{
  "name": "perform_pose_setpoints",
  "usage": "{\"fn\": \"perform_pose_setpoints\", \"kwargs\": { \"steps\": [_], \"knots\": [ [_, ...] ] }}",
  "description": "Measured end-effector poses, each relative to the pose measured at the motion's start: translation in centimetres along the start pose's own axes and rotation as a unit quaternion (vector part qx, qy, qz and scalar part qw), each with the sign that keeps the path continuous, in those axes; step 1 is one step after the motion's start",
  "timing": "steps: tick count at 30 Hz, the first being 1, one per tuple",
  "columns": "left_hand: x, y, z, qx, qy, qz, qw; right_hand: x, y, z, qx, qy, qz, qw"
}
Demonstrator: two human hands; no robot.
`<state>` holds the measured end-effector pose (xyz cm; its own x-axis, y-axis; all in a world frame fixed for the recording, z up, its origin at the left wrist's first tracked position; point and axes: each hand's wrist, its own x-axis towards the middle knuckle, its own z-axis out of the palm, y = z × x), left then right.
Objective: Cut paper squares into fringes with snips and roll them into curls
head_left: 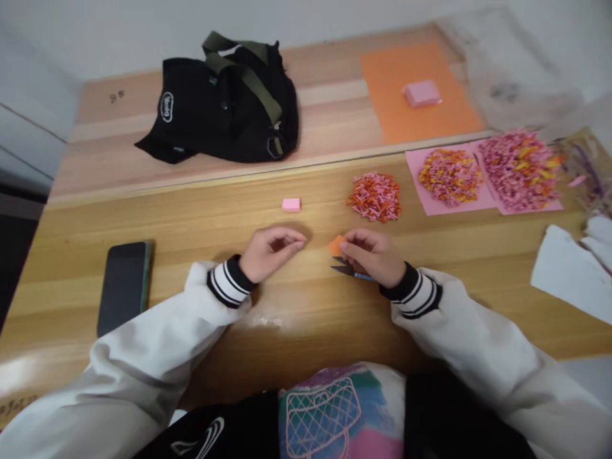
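Thumb and fingers of my left hand [273,253] meet in a pinch above the table; whatever lies between the tips, if anything, is too small to make out. A small orange paper square [337,245] is pinched between the thumb and index finger of my right hand [375,255]. Small scissors [343,270] with dark, parted blades lie beneath that hand, their handles partly hidden by it. Beyond my left hand rests a small pink paper stack [291,204]. A heap of tiny pink and orange rolled paper pieces [375,197] sits past my right hand.
A phone [123,284] lies at left, a black bag [229,108] at the back. Two pink sheets [428,203] carry heaps of small coloured pieces. Farther back, a pink stack [422,94] sits on an orange sheet [382,124]. White paper [564,261] lies at right.
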<state>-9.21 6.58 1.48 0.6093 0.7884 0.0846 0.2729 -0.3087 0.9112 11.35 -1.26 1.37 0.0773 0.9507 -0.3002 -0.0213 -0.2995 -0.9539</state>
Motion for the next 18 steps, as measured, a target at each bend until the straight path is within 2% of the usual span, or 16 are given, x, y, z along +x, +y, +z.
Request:
{"fn": "perform_pose_setpoints", "kwargs": {
  "steps": [3, 6, 9, 14, 18],
  "knots": [
    [-2.1, 0.1, 1.5, -0.083, 0.025, -0.034, 0.996, -0.6, -1.0, 1.3, 0.018, 0.026, 0.001, 0.999],
    [-3.2, 0.4, 1.9, -0.183, 0.043, -0.052, 0.981, -1.3, -1.7, 3.3, 0.068, 0.009, 0.01, 0.998],
    [-3.6, 0.4, 1.7, -0.284, 0.057, -0.066, 0.955, -1.6, -1.8, 5.4, 0.128, 0.006, 0.035, 0.991],
    [-3.7, -0.8, 1.5, -0.392, 0.076, -0.1, 0.911, -1.3, -1.4, 7.8, 0.208, 0.046, 0.067, 0.975],
    [-3.8, -1.3, 1.6, -0.422, 0.082, -0.096, 0.898, -1.2, -0.9, 9.1, 0.211, 0.081, 0.024, 0.974]
  ]
}}
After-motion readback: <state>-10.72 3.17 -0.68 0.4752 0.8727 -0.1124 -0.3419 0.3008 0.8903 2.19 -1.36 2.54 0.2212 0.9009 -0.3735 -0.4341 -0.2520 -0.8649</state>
